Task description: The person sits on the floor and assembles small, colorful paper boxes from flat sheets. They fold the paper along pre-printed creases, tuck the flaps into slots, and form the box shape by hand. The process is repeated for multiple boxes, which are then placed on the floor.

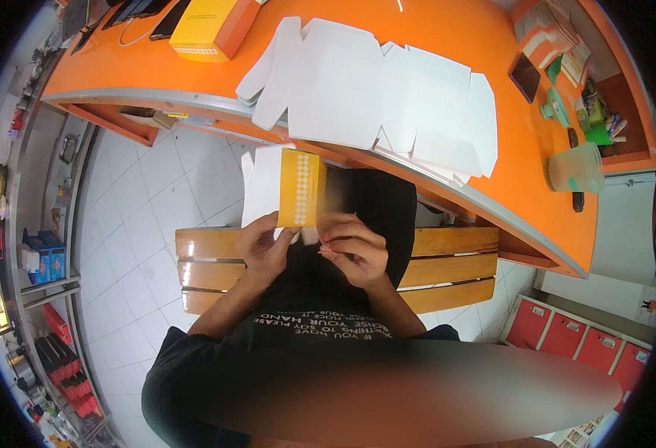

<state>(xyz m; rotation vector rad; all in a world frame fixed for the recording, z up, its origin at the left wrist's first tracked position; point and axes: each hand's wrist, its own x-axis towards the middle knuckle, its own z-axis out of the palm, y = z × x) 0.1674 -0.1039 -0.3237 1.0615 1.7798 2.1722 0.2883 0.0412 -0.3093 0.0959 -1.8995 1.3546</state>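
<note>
A partly folded carton (298,187), white with a yellow printed panel, is held above my lap, in front of the orange desk. My left hand (266,250) grips its lower left edge, with the thumb on the near side. My right hand (356,250) is at the lower right corner, fingers bent and pinched at a small flap. The right side of the carton is smeared by motion. On the desk beyond lies a stack of flat white carton blanks (339,82), overhanging the near edge a little.
A finished yellow and orange box (207,30) stands at the desk's far left, near dark phones and a cable. To the right are another phone (524,78), a green-tinted plastic cup (576,169) and a cubby of papers. A slatted wooden bench (447,269) is under me.
</note>
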